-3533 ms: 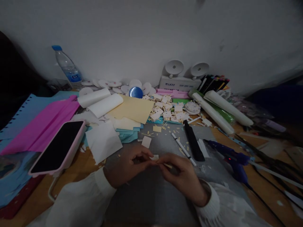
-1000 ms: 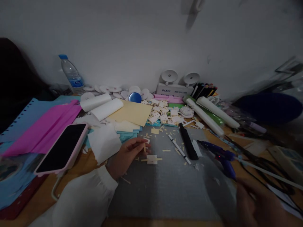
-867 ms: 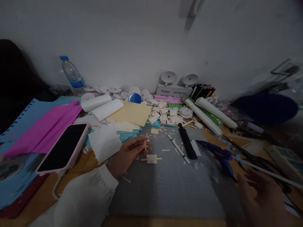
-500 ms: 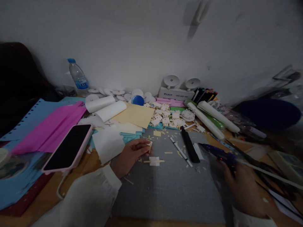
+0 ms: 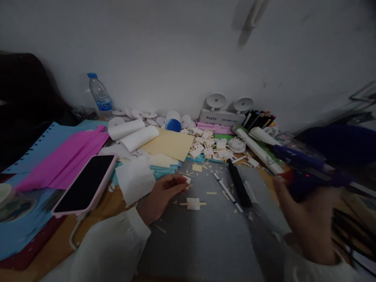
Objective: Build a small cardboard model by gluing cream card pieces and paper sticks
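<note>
Place: it was a home craft desk
Signs: coloured paper (image 5: 58,154), cut card scraps (image 5: 207,145), markers (image 5: 260,118)

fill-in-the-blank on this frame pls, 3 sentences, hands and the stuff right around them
1. The right hand holds a blue ____ lifted off the grey mat.
2. The left hand rests on the mat, fingertips at a small cream ____ scrap.
3. The phone in a pink case lies screen-up to the ____ of the left hand.

Missing words: glue gun; paper; left
</note>
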### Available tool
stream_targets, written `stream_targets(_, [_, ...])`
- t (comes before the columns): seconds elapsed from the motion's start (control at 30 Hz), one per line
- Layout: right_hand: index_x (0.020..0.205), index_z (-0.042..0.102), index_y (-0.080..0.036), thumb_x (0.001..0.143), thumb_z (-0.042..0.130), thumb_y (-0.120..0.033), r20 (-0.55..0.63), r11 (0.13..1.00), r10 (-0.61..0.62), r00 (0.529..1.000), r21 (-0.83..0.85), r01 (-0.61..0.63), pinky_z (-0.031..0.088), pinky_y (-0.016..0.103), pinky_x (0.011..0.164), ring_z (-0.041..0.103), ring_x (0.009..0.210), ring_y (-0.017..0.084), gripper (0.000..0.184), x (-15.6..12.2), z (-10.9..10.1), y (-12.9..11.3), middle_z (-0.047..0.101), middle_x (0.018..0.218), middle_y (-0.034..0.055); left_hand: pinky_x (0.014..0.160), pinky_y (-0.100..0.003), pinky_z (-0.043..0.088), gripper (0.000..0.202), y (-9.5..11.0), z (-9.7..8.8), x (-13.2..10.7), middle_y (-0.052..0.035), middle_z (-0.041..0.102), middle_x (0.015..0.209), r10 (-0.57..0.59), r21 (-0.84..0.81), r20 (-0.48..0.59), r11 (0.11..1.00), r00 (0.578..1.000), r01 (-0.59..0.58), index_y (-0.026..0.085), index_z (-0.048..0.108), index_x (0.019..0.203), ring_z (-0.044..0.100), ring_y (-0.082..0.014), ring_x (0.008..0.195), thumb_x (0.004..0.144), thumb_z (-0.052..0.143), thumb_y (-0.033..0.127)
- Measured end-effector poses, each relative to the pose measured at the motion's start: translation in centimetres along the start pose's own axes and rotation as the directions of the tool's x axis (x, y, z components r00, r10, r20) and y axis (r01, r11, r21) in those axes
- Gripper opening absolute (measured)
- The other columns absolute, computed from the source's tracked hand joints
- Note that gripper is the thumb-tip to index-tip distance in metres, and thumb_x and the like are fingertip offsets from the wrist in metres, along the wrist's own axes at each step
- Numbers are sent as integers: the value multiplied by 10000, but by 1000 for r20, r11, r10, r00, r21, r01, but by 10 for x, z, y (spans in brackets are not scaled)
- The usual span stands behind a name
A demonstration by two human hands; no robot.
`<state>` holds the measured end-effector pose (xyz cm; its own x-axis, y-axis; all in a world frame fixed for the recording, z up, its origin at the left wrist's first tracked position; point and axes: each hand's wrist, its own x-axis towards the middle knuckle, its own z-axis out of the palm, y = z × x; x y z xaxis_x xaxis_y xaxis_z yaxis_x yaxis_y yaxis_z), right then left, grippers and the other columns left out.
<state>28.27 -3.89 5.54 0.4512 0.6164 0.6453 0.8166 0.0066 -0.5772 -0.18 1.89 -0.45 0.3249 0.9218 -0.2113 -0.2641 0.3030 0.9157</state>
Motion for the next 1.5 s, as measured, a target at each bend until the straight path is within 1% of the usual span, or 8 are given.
stream_targets(0.13, [974,512,-208,742,643,-508,97,987,26,995,153,-41,450,379,641,533,726,217,401,-7,40,-9,558,835,51,746,-251,475,172,0,2,-1,-14,678,813,-30,36,-13,999,999,30,172,683,827,619,-153,791,711,758,276])
stream_targets(0.27, [927,553,-198,739,674,-479,333,912,148,931,319,-258,489,344,598,589,672,210,359,-28,67,-12,633,782,45,714,-247,459,108,-4,-1,-1,-24,661,825,-26,138,34,990,999,21,173,687,833,600,-160,801,777,676,265])
stream_targets(0.47, [767,602,-185,799,600,-544,660,818,152,736,334,-469,528,333,638,633,620,205,360,-54,65,-27,656,638,41,745,-256,480,92,-1,3,-5,-17,652,845,10,330,99,943,995,-43,181,668,855,615,-164,822,812,644,259])
stream_targets(0.77, [628,603,-195,715,676,-495,804,761,212,555,220,-610,486,264,531,573,519,156,321,-64,62,-45,604,539,-4,744,-256,478,82,7,11,-18,-25,629,923,208,655,266,677,941,-335,203,602,878,613,-166,851,836,558,148])
stream_targets(0.9, [678,652,-183,691,704,-440,818,754,197,540,225,-617,468,249,508,557,520,141,262,-69,64,-47,630,576,-1,819,-267,455,125,5,7,-21,-25,640,971,300,714,382,504,874,-485,211,600,898,603,-170,926,826,572,112])
stream_targets(1.0, [643,624,-182,669,722,-416,829,738,218,516,206,-643,452,244,488,533,509,135,256,-72,65,-47,602,550,-8,832,-270,455,96,7,8,-22,-34,647,970,322,715,409,468,854,-519,206,592,881,607,-173,937,840,567,123])
stream_targets(1.2, [604,593,-188,715,693,-415,825,737,190,532,239,-633,419,234,481,510,499,123,272,-69,61,-50,580,546,-12,640,-238,456,106,15,15,-23,-27,654,841,244,784,315,477,917,-397,198,629,950,600,-155,723,872,573,244])
stream_targets(1.5, [641,596,-186,714,668,-460,785,765,194,588,254,-591,440,252,484,518,495,136,293,-69,59,-49,585,545,-3,560,-225,369,124,12,12,-18,7,565,678,195,800,354,443,915,-404,177,622,758,518,-128,620,854,552,211])
